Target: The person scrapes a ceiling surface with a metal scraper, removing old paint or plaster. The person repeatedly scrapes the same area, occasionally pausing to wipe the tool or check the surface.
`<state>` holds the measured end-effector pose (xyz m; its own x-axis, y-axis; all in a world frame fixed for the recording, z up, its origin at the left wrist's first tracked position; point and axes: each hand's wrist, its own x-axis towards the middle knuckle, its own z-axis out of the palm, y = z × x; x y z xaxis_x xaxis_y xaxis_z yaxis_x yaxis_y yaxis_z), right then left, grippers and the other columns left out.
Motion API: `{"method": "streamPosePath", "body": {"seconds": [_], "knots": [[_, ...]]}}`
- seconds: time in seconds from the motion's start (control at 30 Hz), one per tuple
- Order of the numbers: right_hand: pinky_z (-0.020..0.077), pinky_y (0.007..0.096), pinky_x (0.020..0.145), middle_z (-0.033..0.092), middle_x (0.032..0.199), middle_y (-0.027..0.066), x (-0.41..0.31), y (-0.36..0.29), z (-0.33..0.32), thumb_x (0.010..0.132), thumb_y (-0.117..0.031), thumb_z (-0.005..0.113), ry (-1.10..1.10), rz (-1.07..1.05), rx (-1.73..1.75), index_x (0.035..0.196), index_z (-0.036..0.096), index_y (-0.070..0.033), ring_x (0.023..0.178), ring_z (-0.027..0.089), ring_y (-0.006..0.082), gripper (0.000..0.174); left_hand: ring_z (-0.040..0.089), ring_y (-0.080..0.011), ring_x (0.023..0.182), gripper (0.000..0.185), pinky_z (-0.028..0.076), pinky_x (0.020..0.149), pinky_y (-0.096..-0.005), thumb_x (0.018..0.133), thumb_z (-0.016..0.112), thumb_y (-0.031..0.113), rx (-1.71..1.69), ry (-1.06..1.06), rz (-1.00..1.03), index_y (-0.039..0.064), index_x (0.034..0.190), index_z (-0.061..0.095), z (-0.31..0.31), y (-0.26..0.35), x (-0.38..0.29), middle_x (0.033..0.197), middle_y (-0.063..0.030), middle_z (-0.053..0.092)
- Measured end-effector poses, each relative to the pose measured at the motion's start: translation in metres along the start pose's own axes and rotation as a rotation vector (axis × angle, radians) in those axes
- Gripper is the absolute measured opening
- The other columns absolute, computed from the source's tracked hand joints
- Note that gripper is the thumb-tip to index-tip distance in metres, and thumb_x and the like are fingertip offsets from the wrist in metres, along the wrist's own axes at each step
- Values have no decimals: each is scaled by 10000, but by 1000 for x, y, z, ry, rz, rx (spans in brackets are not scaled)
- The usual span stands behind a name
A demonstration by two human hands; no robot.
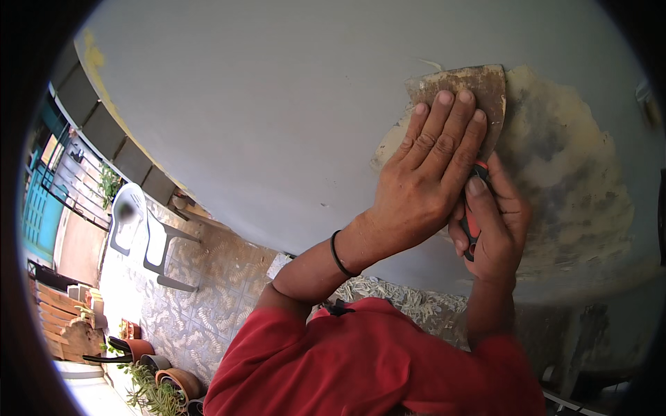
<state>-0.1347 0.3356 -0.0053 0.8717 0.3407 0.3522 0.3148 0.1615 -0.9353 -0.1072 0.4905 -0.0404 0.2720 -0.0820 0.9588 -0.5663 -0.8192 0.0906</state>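
A wide-bladed putty knife (497,119), its metal blade brown and stained, lies against a grey painted surface (260,114). My right hand (502,229) grips its red-and-black handle, thumb on top. My left hand (424,166) is laid flat over the blade, with the fingers pointing to its broad edge; the left thumb is hidden. Right of the blade spreads a large cream filler patch (567,156), with grey smears and a rough edge. More filler shows left of my fingers, and a thin streak sits just above the blade.
Pale flakes and scraps (385,291) litter the floor below me. To the left, a white plastic chair (138,200) stands on patterned tiles (208,301). Potted plants, among them a terracotta pot (182,379), line the lower left. A dark metal railing (78,203) is beyond.
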Motion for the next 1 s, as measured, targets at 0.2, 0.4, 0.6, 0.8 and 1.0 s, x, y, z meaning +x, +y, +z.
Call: {"method": "streamPosePath", "body": {"seconds": [0.2, 0.4, 0.6, 0.8, 1.0], "knots": [[384, 238, 443, 597, 761, 29, -23, 5, -2, 1135, -110, 527, 34, 41, -62, 1600, 505, 85, 506, 479, 46, 505, 478, -447, 1582, 706, 384, 1296, -583, 971, 678, 239, -41, -116, -15, -49, 1602, 549, 1, 15, -29, 1664, -293, 524], [383, 232, 451, 603, 759, 30, -13, 1, 5, 1128, -94, 519, 27, 31, -17, 1583, 523, 93, 506, 470, 44, 492, 494, -435, 1573, 712, 401, 1288, -577, 965, 680, 246, -45, -51, -26, -39, 1604, 551, -4, 6, -18, 1660, -281, 534], [384, 230, 457, 588, 747, 20, -18, 10, 4, 1137, -105, 523, 18, 9, -20, 1606, 500, 86, 501, 463, 40, 507, 508, -436, 1562, 723, 401, 1285, -585, 946, 702, 247, -13, -40, -19, -24, 1601, 561, 2, 2, -21, 1657, -261, 547], [386, 228, 453, 595, 755, 28, -14, 12, 7, 1143, -107, 509, 3, 12, 28, 1631, 470, 81, 494, 465, 42, 524, 486, -425, 1581, 725, 392, 1295, -583, 922, 719, 232, -48, -55, -31, -5, 1593, 577, -1, 3, -22, 1673, -244, 536], [386, 233, 443, 596, 752, 31, -10, 3, 14, 1145, -100, 500, -15, 5, 51, 1624, 480, 80, 489, 473, 49, 512, 453, -392, 1610, 620, 365, 1323, -559, 1011, 631, 152, -94, -76, -7, -18, 1602, 558, -11, -3, -8, 1694, -230, 513]]}}
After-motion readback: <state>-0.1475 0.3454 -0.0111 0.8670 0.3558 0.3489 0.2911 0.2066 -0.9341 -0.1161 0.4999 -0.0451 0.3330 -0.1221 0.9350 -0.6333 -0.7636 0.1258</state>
